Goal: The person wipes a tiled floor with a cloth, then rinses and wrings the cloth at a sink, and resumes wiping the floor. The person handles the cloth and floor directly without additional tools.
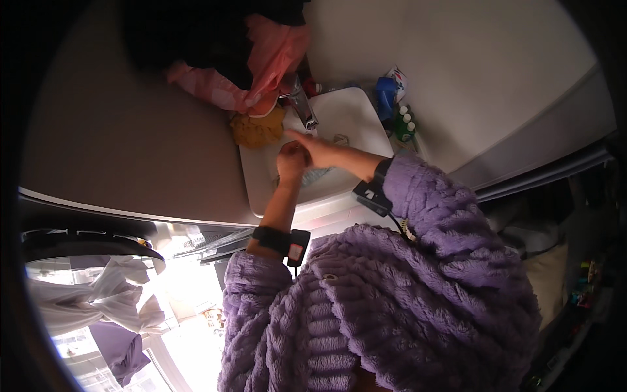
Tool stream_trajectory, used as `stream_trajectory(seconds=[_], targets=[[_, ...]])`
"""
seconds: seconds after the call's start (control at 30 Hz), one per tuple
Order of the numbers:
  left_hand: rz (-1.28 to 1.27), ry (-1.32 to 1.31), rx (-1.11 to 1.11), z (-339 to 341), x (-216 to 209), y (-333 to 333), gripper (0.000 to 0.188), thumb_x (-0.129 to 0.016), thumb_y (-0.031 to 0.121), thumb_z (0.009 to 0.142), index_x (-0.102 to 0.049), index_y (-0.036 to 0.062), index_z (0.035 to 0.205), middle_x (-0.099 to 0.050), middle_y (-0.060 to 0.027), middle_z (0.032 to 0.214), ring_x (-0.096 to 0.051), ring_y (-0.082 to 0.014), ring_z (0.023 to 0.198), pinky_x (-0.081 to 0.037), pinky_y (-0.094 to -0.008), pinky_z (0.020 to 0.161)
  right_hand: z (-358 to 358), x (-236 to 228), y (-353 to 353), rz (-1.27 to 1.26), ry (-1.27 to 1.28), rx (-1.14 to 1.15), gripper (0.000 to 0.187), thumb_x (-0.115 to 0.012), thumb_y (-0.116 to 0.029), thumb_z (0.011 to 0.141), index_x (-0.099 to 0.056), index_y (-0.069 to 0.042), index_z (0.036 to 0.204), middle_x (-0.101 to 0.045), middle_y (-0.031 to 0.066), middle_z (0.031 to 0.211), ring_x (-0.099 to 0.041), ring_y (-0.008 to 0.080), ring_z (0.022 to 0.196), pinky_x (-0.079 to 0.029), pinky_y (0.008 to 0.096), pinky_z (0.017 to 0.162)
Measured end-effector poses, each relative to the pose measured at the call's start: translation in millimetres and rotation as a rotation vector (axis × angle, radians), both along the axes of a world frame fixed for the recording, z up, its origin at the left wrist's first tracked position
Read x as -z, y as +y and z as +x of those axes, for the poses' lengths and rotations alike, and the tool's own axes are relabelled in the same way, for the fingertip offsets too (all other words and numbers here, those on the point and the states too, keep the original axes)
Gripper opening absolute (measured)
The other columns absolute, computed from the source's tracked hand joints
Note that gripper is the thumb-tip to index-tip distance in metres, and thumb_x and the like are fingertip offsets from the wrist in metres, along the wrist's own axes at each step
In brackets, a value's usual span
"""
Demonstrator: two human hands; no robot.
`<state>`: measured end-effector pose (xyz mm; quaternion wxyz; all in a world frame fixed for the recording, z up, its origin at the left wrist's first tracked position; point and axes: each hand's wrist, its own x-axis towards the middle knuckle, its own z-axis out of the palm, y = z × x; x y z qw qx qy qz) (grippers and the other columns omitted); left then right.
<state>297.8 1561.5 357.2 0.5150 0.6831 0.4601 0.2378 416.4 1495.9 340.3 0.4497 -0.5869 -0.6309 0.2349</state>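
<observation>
My two hands meet over a white washbasin (356,104), just in front of its chrome tap (302,108). My left hand (292,160) is closed like a fist; whatever it holds, if anything, is hidden. Against it lies my right hand (318,150), with at least one finger stretched out toward the tap and the others partly covered. Below the hands, a greyish patterned thing (317,175) shows in the basin, too unclear to name. A small pale object (341,139) lies in the bowl right of the tap.
On the basin's left rim rests a bunched mustard-yellow cloth (258,129). Pink fabric (277,55) and a dark garment (189,39) hang above it. Right of the basin stand a blue container (386,95) and green bottles with white caps (405,123). Walls border the basin.
</observation>
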Motion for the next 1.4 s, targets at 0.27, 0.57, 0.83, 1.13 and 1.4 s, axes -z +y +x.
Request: stream_trajectory(seconds=[0.27,0.57,0.83,1.13,1.4], targets=[[-0.816,-0.256,-0.111,-0.1,-39.2,-24.1,0.051,-0.047,0.035,0.094,-0.039,0.0058,0.135,-0.039,-0.0158,0.142,-0.044,-0.0410,0.125,-0.033,-0.0634,0.097,8.5,-23.8,-5.4,-0.157,-0.269,0.262,0.030,-0.069,-0.026,0.075,-0.064,-0.006,0.097,-0.064,0.0228,0.092,-0.062,0.0363,0.089,-0.050,0.0416,0.077],[-1.437,-0.630,0.068,34.0,-45.6,-32.2,0.064,-0.023,0.055,0.096,-0.024,0.0084,0.140,-0.033,-0.0194,0.143,-0.033,-0.0376,0.132,-0.026,-0.0569,0.107,-1.2,-83.6,-53.2,-0.025,0.082,0.528,0.030,-0.069,-0.023,0.065,-0.064,-0.002,0.086,-0.061,0.0155,0.100,-0.060,0.0356,0.089,-0.049,0.0398,0.079],[-1.194,-0.508,0.130,57.2,11.3,-2.3,0.045,-0.028,0.044,0.097,-0.049,0.0094,0.118,-0.056,-0.0131,0.115,-0.053,-0.0316,0.109,-0.042,-0.0491,0.093,-16.8,-121.1,-90.0,0.102,0.370,0.388,0.018,-0.066,-0.012,0.069,-0.058,-0.001,0.081,-0.061,0.0072,0.085,-0.060,0.0182,0.079,-0.046,0.0293,0.071],[-1.458,-0.526,0.329,36.5,-11.2,4.6,0.035,-0.035,0.021,0.098,-0.054,0.0044,0.121,-0.060,-0.0119,0.119,-0.059,-0.0270,0.106,-0.049,-0.0414,0.092,83.9,-50.0,-69.0,0.083,1.435,0.552,0.022,-0.069,-0.024,0.081,-0.061,-0.008,0.094,-0.065,0.0023,0.087,-0.064,0.0170,0.077,-0.050,0.0315,0.068],[-1.491,-0.637,0.231,27.6,-33.4,-21.3,0.037,-0.030,0.027,0.099,-0.054,0.0076,0.120,-0.059,-0.0118,0.118,-0.058,-0.0286,0.106,-0.050,-0.0463,0.088,51.4,21.4,-56.7,-0.294,2.004,0.124,0.047,-0.058,-0.051,0.086,-0.060,-0.009,0.106,-0.065,0.0050,0.102,-0.062,0.0230,0.095,-0.047,0.0476,0.084]])
